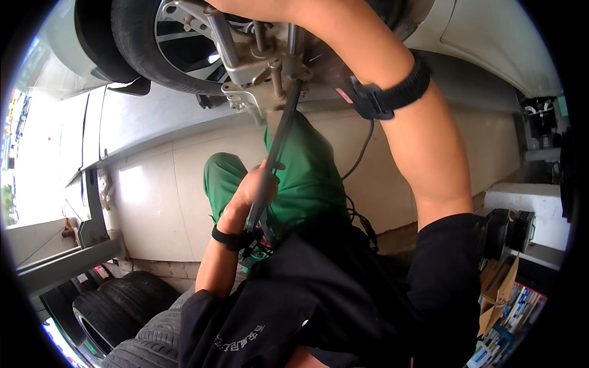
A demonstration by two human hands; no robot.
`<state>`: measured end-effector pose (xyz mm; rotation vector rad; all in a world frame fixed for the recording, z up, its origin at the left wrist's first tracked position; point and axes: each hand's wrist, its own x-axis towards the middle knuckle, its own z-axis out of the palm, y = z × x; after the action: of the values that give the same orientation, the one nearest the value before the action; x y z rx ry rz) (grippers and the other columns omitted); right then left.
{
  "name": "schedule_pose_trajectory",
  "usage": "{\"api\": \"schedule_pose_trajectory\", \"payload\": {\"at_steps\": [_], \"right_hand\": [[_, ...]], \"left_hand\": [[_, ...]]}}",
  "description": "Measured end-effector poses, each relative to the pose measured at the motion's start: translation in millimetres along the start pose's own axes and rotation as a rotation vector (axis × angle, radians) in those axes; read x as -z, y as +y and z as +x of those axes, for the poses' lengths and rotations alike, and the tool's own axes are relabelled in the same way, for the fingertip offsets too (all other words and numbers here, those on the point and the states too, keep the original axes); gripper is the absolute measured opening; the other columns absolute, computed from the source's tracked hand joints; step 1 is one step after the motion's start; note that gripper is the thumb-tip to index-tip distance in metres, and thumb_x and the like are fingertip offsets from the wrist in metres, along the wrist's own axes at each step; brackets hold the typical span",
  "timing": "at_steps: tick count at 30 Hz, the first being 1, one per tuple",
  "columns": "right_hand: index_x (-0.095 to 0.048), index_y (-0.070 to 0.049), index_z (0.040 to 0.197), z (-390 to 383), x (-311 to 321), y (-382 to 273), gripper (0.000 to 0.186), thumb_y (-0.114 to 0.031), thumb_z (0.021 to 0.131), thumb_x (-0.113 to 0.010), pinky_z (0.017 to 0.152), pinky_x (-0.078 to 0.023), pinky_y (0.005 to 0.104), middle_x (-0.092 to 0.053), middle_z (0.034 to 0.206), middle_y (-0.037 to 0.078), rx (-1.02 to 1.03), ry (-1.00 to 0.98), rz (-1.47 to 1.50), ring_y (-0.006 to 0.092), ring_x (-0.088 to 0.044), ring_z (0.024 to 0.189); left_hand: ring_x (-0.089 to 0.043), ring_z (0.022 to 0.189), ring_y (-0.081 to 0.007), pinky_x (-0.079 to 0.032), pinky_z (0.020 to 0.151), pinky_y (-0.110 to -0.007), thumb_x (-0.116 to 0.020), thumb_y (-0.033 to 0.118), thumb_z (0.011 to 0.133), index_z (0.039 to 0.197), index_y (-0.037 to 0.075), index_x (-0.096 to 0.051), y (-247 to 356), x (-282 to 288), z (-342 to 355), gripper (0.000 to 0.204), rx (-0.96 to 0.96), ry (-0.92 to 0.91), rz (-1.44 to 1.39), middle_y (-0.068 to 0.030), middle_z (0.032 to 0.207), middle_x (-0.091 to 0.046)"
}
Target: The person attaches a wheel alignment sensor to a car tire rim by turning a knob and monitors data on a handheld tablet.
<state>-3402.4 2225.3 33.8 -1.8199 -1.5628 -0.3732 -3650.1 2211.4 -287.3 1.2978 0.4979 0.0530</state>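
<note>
My left hand grips a long dark metal bar that runs from near my lap up to a metal clamp fixture with upright steel posts and bolts. The fixture sits against a car wheel with spokes and a black tyre. My right hand reaches over the top of the fixture, its fingers mostly cut off by the upper edge. A black strapped device is on my right forearm, and a black band on my left wrist. My green-trousered legs are below the fixture, with dark cables beside them.
A pale car body spans the top, above a grey ledge and tiled floor. Stacked tyres lie at lower left beside a metal rail. Shelves and an open cardboard box are at the right.
</note>
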Motion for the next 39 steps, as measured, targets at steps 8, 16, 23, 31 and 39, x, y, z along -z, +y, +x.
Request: {"api": "schedule_pose_trajectory", "payload": {"at_steps": [8,16,23,31,39], "right_hand": [[-0.076,0.004,0.104,-2,22,-1,0.031,-0.019,0.087,-0.065,0.086,-0.062,0.0436,-0.076,0.101,0.027,0.032,-0.241,-0.008,0.0371,-0.076,0.094],[-0.071,0.009,0.111,-21,40,-16,0.039,-0.025,0.092,-0.067,0.085,-0.062,0.0427,-0.075,0.101,0.027,-0.183,-0.387,0.036,0.037,-0.075,0.088],[-0.066,0.013,0.118,-16,38,-23,0.048,-0.03,0.096,-0.069,0.084,-0.062,0.0419,-0.074,0.101,0.027,-0.398,-0.449,0.091,0.0369,-0.074,0.083],[-0.068,0.005,0.109,-23,-24,12,0.044,-0.031,0.087,-0.079,0.086,-0.057,0.0403,-0.069,0.098,0.022,-0.029,0.373,0.025,0.035,-0.07,0.087],[-0.07,0.001,0.126,-2,12,36,0.059,-0.038,0.084,-0.084,0.097,-0.055,0.0349,-0.077,0.114,0.015,0.126,-0.289,0.542,0.0234,-0.072,0.106]], "left_hand": [[-0.055,0.064,-0.01,-0.043,0.052,-0.025,-0.06,0.019,0.103,0.131,-0.005,-0.058,44,-26,-14,0.037,-0.062,0.064,-0.248,-0.0127,0.105,-0.067],[-0.054,0.063,-0.0098,-0.04,0.052,-0.024,-0.059,0.029,0.107,0.129,-0.006,-0.062,52,-37,-14,0.041,-0.124,0.11,-0.322,-0.0067,0.09,-0.062],[-0.048,0.063,-0.0073,-0.038,0.053,-0.021,-0.059,0.022,0.105,0.13,-0.002,-0.06,57,-42,-17,0.035,-0.083,0.12,-0.163,0.0,0.084,-0.057],[-0.048,0.071,-0.0098,-0.04,0.063,-0.026,-0.059,0.025,0.103,0.136,-0.003,-0.055,11,-8,2,0.043,0.263,0.06,-0.31,-0.0003,0.082,-0.053],[-0.055,0.079,-0.0147,-0.046,0.072,-0.031,-0.05,0.054,0.107,0.123,-0.006,-0.067,2,-14,8,0.064,0.359,0.221,-0.181,-0.0067,0.091,-0.063]]}}
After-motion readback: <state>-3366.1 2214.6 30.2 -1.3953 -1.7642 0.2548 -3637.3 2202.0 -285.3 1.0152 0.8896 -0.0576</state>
